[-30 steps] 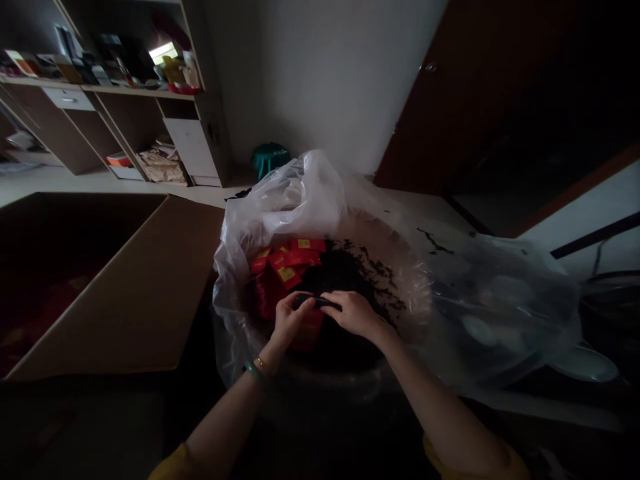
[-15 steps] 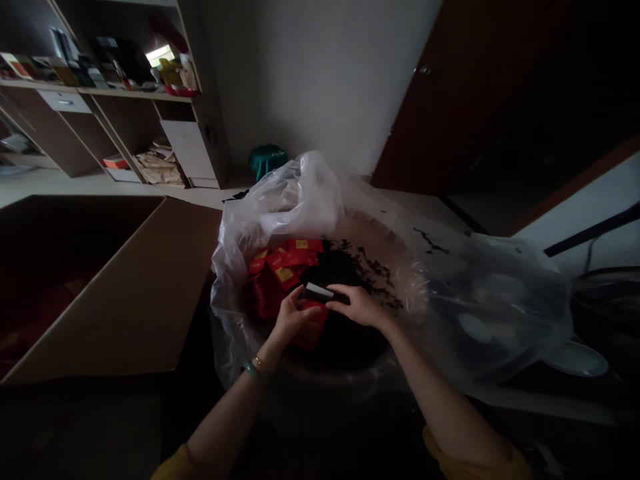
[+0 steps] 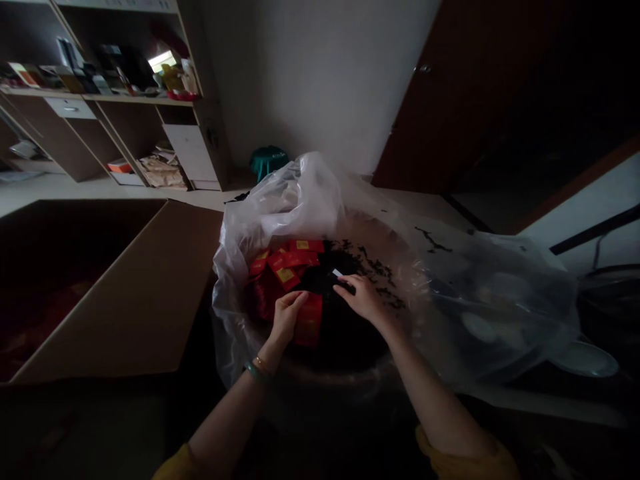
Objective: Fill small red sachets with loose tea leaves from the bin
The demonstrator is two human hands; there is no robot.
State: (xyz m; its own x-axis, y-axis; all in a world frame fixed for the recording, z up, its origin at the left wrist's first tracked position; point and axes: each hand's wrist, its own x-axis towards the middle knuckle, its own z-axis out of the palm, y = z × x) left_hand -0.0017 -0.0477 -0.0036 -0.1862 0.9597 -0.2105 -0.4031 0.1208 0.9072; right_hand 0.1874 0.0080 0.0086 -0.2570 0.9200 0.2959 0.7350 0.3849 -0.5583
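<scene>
My left hand [image 3: 286,317] is closed in a pinch at the top edge of a red packet [image 3: 309,321], which hangs beside the fingertips. To its right, my right hand [image 3: 363,297] grips a small dark object with a white end [image 3: 338,273]; its exact kind is too dark to make out. Both hands are over a wide round container lined with a clear plastic bag [image 3: 315,193]. Inside it lies a heap of dark, loose leaf-like bits [image 3: 345,263]. Several more red packets with yellow labels [image 3: 286,270] are piled at its left side.
An open cardboard box [image 3: 125,300] with dim red contents stands at the left. Spread plastic [image 3: 500,300] reaches out to the right over pale round shapes. Behind are a cluttered shelf desk [image 3: 125,100], a green-covered bin [image 3: 269,162] and a brown door [image 3: 450,100].
My hands have drawn apart: the right has moved right and up with the dark object, which both fingers held before. My left hand is now at the red packet, whose position has shifted slightly.
</scene>
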